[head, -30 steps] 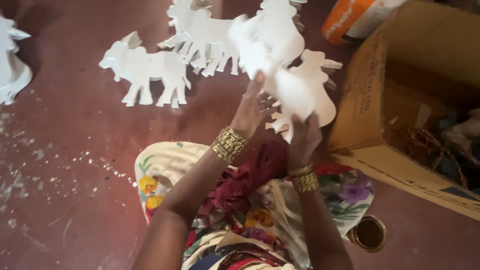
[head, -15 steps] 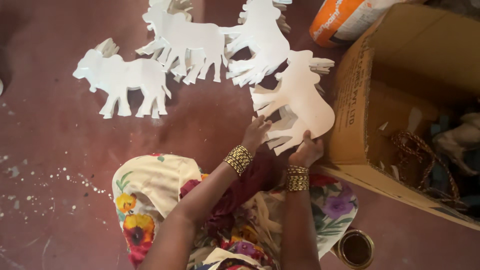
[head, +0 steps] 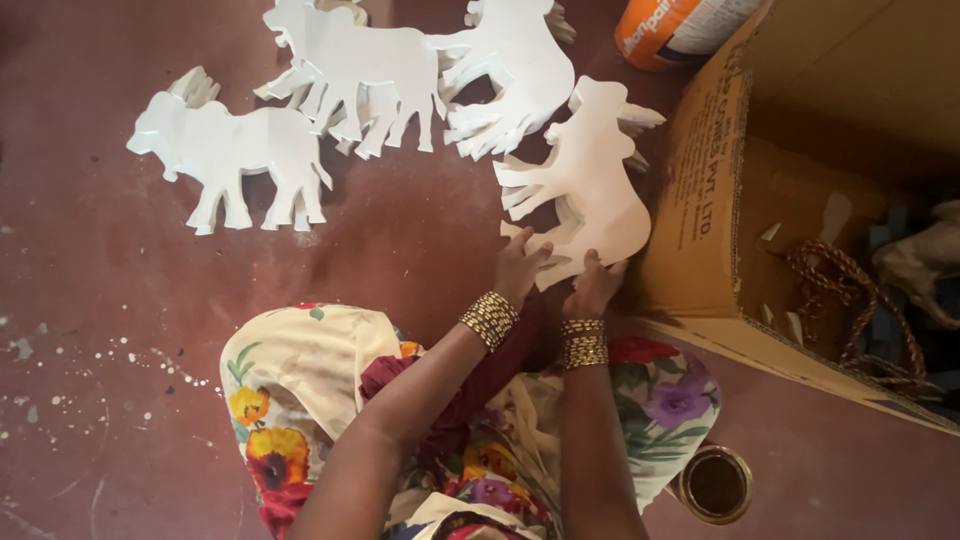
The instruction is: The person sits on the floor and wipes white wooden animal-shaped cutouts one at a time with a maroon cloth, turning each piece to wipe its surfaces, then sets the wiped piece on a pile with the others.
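A stack of white animal-shaped cutouts (head: 590, 185) lies on the dark red floor beside a cardboard box. My left hand (head: 522, 266) rests its fingers on the near edge of the stack, by the legs. My right hand (head: 594, 286) grips the same near edge at the rump. Both wrists wear gold bangles. More white animal cutouts lie further out: one pile (head: 232, 150) at the left, another (head: 368, 70) in the middle, a third (head: 512, 72) at the top.
A large open cardboard box (head: 700, 215) stands at the right with rope and scraps inside. An orange and white container (head: 672, 30) lies at the top. A small round tin (head: 716, 484) sits by my flowered skirt (head: 300, 390). White paint specks mark the floor at the left.
The cutout that my hands held up has come down onto the stack by the box. My hands have slid to its near edge. The view has shifted slightly.
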